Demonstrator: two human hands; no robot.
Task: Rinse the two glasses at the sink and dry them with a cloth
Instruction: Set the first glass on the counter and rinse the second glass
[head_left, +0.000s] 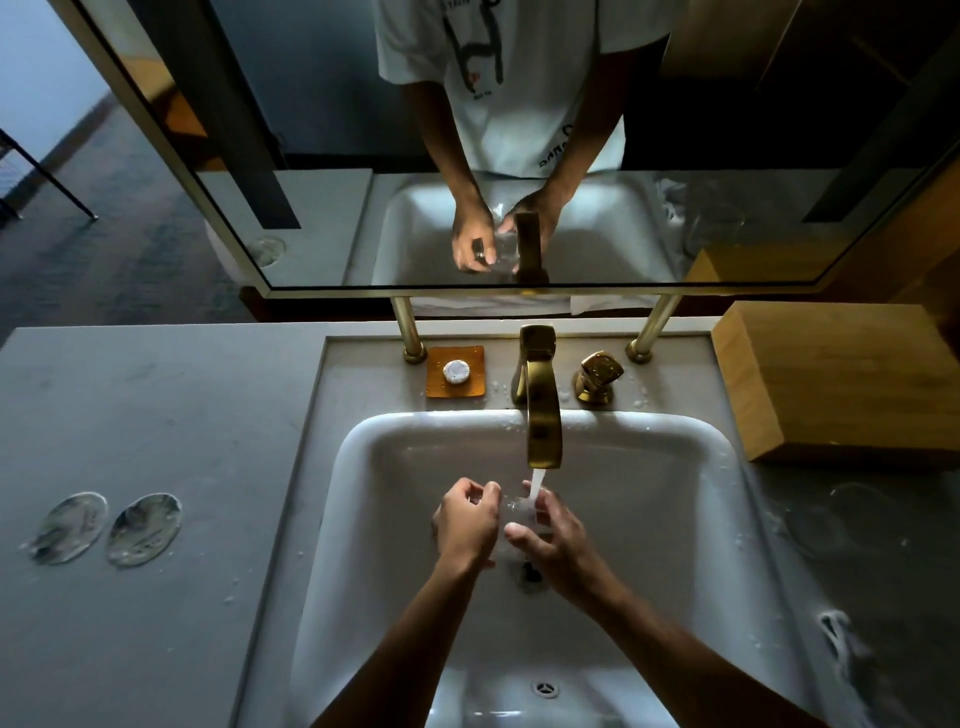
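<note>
Both hands meet over the middle of the white sink (363, 467), under the brass tap (543, 415), whose stream of water (536, 488) falls between them. The left hand (465, 525) curls its fingers around a clear glass (511, 512), and the right hand (553, 535) grips the same glass from the other side, thumb across the near face. The glass sits directly in the stream, above the drain, well inside the basin walls with open room on every side.

A second glass (852, 514) stands on the wet surface (156, 415) right of the sink, near the basin's edge and in front of a wooden box (831, 379). Left of the sink, two clear round coasters (106, 527) lie side by side, well apart from the rim. Behind the basin, a soap dish (456, 372) and a brass handle (597, 376) flank the tap, just below the mirror (311, 130) edge.
</note>
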